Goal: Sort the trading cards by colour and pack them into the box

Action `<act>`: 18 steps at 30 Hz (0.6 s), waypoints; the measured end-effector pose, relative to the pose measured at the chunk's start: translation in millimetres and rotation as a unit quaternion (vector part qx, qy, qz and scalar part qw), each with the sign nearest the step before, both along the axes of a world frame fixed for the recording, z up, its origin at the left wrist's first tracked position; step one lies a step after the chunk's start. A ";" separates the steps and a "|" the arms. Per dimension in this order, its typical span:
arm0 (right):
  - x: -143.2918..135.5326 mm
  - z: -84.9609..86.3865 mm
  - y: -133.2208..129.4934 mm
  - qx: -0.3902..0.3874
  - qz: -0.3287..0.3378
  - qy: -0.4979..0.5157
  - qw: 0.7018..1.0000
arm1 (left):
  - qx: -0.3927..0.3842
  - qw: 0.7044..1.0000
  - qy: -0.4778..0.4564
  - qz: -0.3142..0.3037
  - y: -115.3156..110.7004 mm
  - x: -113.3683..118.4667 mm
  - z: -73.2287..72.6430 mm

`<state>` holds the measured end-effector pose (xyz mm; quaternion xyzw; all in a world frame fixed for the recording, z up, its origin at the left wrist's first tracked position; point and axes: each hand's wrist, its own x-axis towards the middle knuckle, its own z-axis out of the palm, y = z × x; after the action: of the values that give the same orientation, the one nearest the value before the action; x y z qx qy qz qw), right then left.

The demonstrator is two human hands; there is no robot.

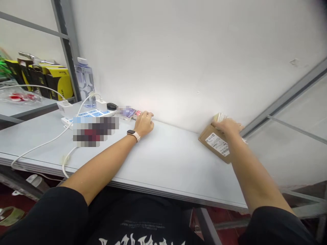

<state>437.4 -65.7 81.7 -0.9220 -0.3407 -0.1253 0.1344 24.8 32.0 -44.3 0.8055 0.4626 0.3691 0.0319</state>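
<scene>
My left hand [144, 123], with a banded watch on the wrist, rests near the back of the table. Its fingers are loosely bent and apart from the thumb, beside a small red packet [137, 115]; whether they touch it is hard to see. At the right, my right hand [228, 126] is over the top of a brown cardboard box [207, 135] with a white printed label. Its fingers are closed on a crinkled clear plastic bag [220, 117] that shows on both sides of the hand. The box sits tilted against the wall, and my forearm hides its right side.
On the left are a power strip [110, 113] with white cables, a black mouse [111, 106], a water bottle [86, 83] and a blurred-out item [95, 132]. Black-yellow boxes [60, 81] stand on the neighbouring table. Grey metal posts [281, 97] flank the white wall.
</scene>
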 end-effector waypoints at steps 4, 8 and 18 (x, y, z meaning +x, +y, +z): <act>-3.7 0.8 -3.3 -0.006 -0.037 0.019 0.999 | 0.008 0.987 0.011 0.163 6.0 -17.1 7.8; -9.6 -0.7 -8.9 0.077 -0.038 -0.009 0.996 | -0.071 0.969 0.034 0.233 15.1 -32.3 3.1; -62.4 -10.4 5.1 0.251 0.187 -0.227 0.922 | -0.111 0.977 0.105 0.148 12.7 -18.6 1.3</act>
<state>375.0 -60.6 71.3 -0.7246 -0.4855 -0.3850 0.3017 6.2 44.7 -43.0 0.7536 0.6158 0.2295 0.0170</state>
